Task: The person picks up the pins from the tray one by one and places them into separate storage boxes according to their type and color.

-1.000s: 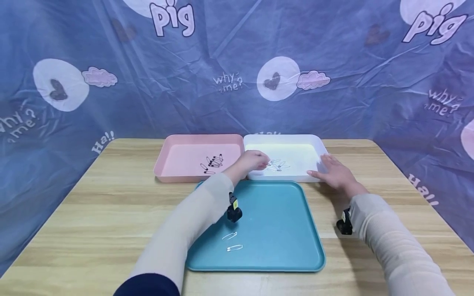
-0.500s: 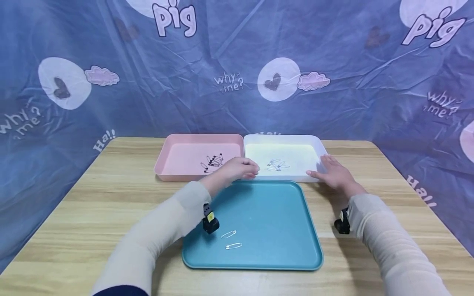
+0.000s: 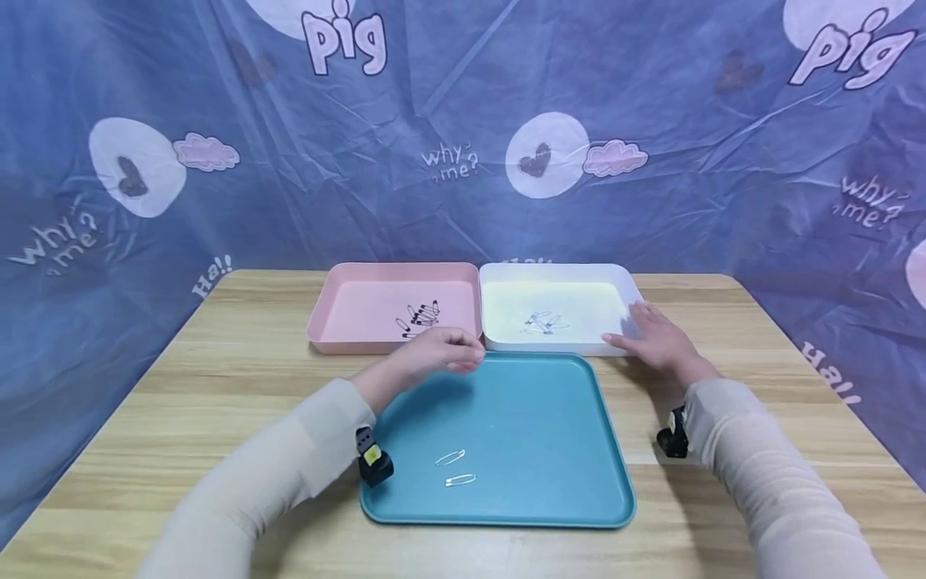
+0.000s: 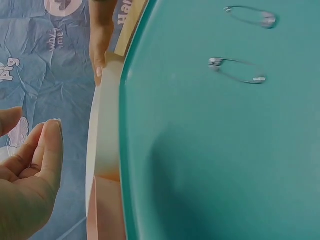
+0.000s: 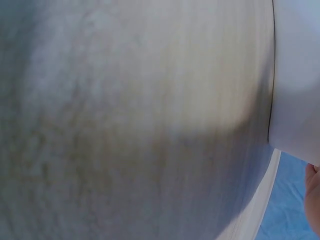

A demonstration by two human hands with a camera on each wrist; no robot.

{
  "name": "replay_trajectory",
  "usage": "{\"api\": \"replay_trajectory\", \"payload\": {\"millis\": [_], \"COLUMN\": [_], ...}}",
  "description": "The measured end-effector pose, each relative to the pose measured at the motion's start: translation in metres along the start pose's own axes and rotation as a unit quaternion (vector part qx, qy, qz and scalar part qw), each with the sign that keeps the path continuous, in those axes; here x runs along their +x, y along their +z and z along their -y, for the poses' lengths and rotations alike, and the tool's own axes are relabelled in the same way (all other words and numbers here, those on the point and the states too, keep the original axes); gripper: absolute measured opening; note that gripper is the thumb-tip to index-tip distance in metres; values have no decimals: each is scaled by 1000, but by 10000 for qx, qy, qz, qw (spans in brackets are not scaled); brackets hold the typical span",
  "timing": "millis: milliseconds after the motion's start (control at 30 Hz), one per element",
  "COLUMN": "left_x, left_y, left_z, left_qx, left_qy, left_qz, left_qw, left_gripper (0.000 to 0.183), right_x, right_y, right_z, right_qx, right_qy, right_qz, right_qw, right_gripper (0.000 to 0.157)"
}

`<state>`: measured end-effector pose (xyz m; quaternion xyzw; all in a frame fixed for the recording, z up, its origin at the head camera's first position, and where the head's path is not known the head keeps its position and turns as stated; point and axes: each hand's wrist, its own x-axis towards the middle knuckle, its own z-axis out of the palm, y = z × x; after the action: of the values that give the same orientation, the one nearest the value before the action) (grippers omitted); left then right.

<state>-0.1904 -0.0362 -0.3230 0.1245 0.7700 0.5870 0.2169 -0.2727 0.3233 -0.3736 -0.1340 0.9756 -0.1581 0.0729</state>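
Observation:
My left hand (image 3: 434, 355) hovers over the far left part of the teal tray (image 3: 535, 426), by the pink tray's near edge. In the left wrist view the thumb and fingers of this hand (image 4: 37, 182) are loosely bent and apart, holding nothing. Two silver safety pins (image 3: 460, 481) lie on the teal tray's near left area. My right hand (image 3: 657, 342) rests with extended fingers on the right wall of the white tray (image 3: 593, 305). Several silver safety pins (image 3: 546, 324) lie in that tray. The pink tray (image 3: 365, 310) holds several black safety pins (image 3: 427, 314).
The pink and white trays stand side by side behind the teal tray on a wooden table (image 3: 239, 386). A blue printed cloth (image 3: 463, 209) hangs behind the table's far edge. A small black camera (image 3: 374, 462) sits on the left wrist.
My left hand has drawn back from the white tray, moving left and nearer to above the teal tray's far left corner. The right hand has stayed on the white tray's edge.

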Motion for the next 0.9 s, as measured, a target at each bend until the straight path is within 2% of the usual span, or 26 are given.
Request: {"api": "replay_trajectory", "payload": {"millis": [333, 700, 900], "left_x": [-23, -34, -41], "left_y": [-4, -2, -2], "left_z": [17, 38, 44], "left_qx": [229, 227, 85], "left_qy": [-263, -418, -666], "left_qz": [131, 422, 540], "left_qw": [9993, 9980, 9963], "left_gripper": [29, 28, 28], "right_x": [-2, -3, 0], "right_y": [-1, -2, 0], "right_z": [2, 2, 1], "right_qx": [40, 125, 237], "right_qy": [17, 33, 41], "right_qz": [6, -13, -28], "right_qw": [10000, 9999, 9997], "right_gripper": [95, 96, 97]}}
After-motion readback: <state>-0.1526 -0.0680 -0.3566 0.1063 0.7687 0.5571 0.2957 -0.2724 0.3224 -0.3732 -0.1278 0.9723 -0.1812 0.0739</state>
